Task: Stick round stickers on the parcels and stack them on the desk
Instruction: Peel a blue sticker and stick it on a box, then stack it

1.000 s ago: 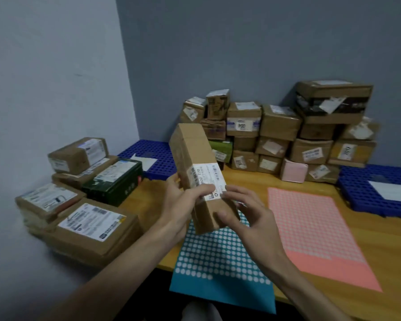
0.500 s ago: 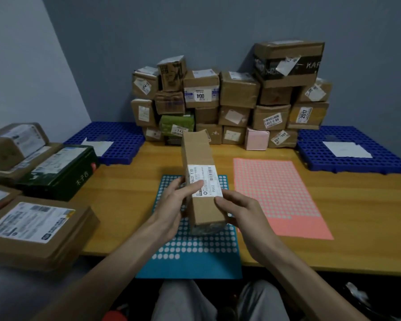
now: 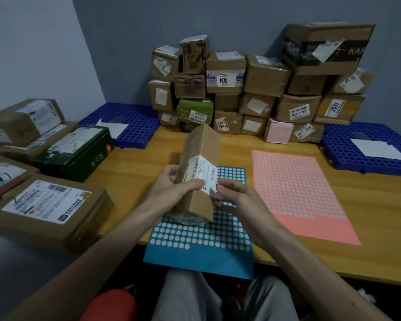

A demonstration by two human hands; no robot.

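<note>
A long brown cardboard parcel (image 3: pixel 200 158) with a white shipping label is held over the blue sticker sheet (image 3: pixel 202 239) at the desk's front. My left hand (image 3: pixel 171 188) grips its left side, thumb across the label. My right hand (image 3: pixel 236 200) holds its right side, fingertips on the label's edge. A pink sticker sheet (image 3: pixel 296 191) lies to the right on the wooden desk (image 3: pixel 130 167). A stack of parcels (image 3: pixel 264 89) stands against the back wall.
Several more parcels (image 3: pixel 44 205), one a dark green box (image 3: pixel 77 151), are piled at the left. Blue perforated trays holding white paper sit at the back left (image 3: pixel 125 119) and at the right (image 3: pixel 366 147). My knees and a red object (image 3: pixel 111 304) show below the desk edge.
The view has swung right and down to face the desk. The parcel came down over the blue sheet and rolled to the right, both hands still on it.
</note>
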